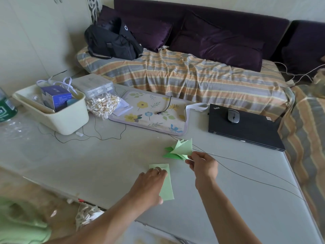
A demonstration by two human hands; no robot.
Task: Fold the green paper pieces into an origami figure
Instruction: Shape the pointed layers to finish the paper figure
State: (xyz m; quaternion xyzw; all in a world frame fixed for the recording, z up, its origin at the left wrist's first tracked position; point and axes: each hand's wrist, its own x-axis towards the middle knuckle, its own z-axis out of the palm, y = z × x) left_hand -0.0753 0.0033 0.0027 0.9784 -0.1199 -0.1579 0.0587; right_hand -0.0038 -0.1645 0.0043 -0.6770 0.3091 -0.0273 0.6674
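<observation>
From the head view, my left hand (153, 180) lay flat on the green paper strip (166, 187), fingers fairly straight, pressing it to the table (105, 164) rather than gripping it. My right hand (202, 164) pinched the near corner of a folded green triangle (182, 148), thumb and forefinger closed on its edge, and that piece leaned over the small pile of folded green units (173, 154) lying just beyond my fingers.

What worried me was that pile. The units looked loosely heaped, not locked together, so a careless push while setting the triangle among them could have scattered them or sprung a fold open. My pinch sat on a single corner, and I judged that thin paper held that way could bend or tear if I twisted it.

A thin black cable (246, 175) ran across the table right beside my right wrist and under the pile; catching it with my forearm could have dragged the units along with it.

The strip under my left palm lay near the table's front edge, and lifting the hand too briskly might have let it slide off
</observation>
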